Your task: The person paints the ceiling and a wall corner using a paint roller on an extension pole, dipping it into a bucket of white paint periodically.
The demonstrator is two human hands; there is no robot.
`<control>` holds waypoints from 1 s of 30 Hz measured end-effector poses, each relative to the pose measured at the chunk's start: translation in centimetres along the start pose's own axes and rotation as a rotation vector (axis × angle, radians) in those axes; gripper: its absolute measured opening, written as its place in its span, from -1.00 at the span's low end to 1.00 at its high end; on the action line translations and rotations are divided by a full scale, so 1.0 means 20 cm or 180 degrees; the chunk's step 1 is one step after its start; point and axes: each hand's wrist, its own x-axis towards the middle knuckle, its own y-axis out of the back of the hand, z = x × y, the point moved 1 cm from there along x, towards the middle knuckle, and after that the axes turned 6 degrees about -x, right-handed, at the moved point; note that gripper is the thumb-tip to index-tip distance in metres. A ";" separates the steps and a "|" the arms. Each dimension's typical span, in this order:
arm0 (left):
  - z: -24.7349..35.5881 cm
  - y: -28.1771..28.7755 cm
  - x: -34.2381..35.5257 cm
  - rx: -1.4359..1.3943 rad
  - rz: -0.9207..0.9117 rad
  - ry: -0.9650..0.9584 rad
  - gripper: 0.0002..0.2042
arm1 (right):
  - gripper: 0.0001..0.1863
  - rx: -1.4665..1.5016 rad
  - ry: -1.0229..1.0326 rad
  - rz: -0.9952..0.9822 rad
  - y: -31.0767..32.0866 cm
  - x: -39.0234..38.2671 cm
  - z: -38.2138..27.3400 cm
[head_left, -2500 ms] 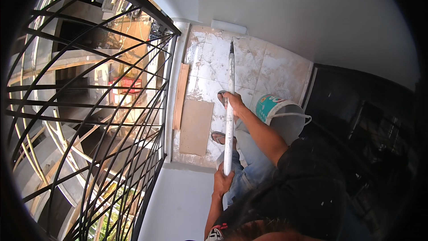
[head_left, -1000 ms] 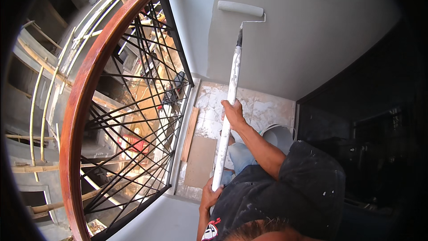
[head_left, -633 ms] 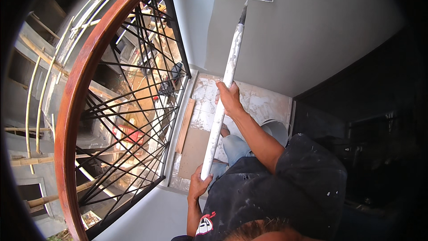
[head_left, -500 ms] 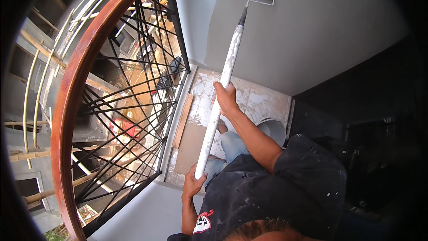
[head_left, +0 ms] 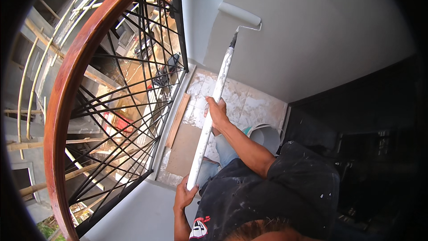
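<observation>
Both my hands are closed round the long white, paint-spattered pole of a paint roller (head_left: 206, 129). My left hand (head_left: 183, 193) grips the pole's lower end, near my body. Farther up, my right hand (head_left: 216, 110) wraps round the middle of the pole. At the far end, a thin wire frame carries the pale roller sleeve (head_left: 240, 14), which lies against the wall (head_left: 276, 49). Darker grey paint covers the wall around the sleeve; a lighter strip shows to its left.
A curved wooden handrail (head_left: 62, 102) with crossing black bars (head_left: 129, 102) runs along the left, above a drop to a building site. A bucket (head_left: 265, 136) stands beside my right forearm. A wooden plank (head_left: 177, 120) lies on the paint-smeared tiles (head_left: 236, 100). A dark door (head_left: 365, 147) is at right.
The roller sleeve has moved down the wall and slightly left. Both hands have drawn the pole back toward me and a little left, keeping their grip.
</observation>
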 end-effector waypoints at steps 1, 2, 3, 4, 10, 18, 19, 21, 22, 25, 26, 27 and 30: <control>0.03 0.00 0.00 0.0007 -0.0006 0.0001 -0.52 | -0.69 0.0150 0.0003 -0.0092 0.00 0.00 -0.02; 0.07 0.01 -0.01 0.0015 -0.0015 0.0002 -0.52 | -0.68 0.0300 0.0005 -0.0183 0.01 0.00 -0.04; 0.10 0.02 -0.01 0.0006 -0.0017 0.0041 -0.52 | -0.68 0.0449 0.0006 -0.0272 0.01 0.00 -0.06; 0.14 0.04 -0.02 -0.0002 -0.0018 0.0072 -0.52 | -0.69 0.0438 0.0088 -0.0269 0.00 -0.03 -0.11; 0.32 0.17 -0.04 0.0093 -0.0064 -0.0094 -0.51 | -0.72 0.0380 0.0686 -0.0413 -0.14 -0.17 -0.40; 0.17 0.19 0.04 -0.0263 -0.0047 -0.0244 -0.52 | -0.69 0.0176 0.0747 -0.0329 -0.22 -0.05 -0.24; 0.15 0.19 0.04 -0.0286 -0.0067 -0.0184 -0.52 | -0.67 0.0122 0.0734 -0.0303 -0.22 -0.04 -0.20; 0.13 0.19 0.04 -0.0327 -0.0108 -0.0066 -0.51 | -0.66 0.0079 0.0679 -0.0211 -0.21 -0.01 -0.14; 0.17 0.19 0.02 -0.0311 -0.0128 -0.0173 -0.51 | -0.66 0.0044 0.0634 -0.0189 -0.21 -0.02 -0.14; 0.18 0.21 0.02 -0.0366 -0.0104 -0.0185 -0.50 | -0.66 0.0086 0.0748 -0.0197 -0.25 -0.04 -0.17; 0.18 0.23 0.02 -0.0377 -0.0131 -0.0209 -0.50 | -0.66 0.0122 0.0830 -0.0209 -0.26 -0.05 -0.19; 0.20 0.25 0.02 -0.0387 -0.0159 -0.0233 -0.50 | -0.67 0.0169 0.0898 -0.0255 -0.28 -0.06 -0.21; 0.27 0.31 0.07 -0.0299 -0.0178 -0.0299 -0.50 | -0.71 0.0247 0.0964 -0.0354 -0.37 -0.14 -0.38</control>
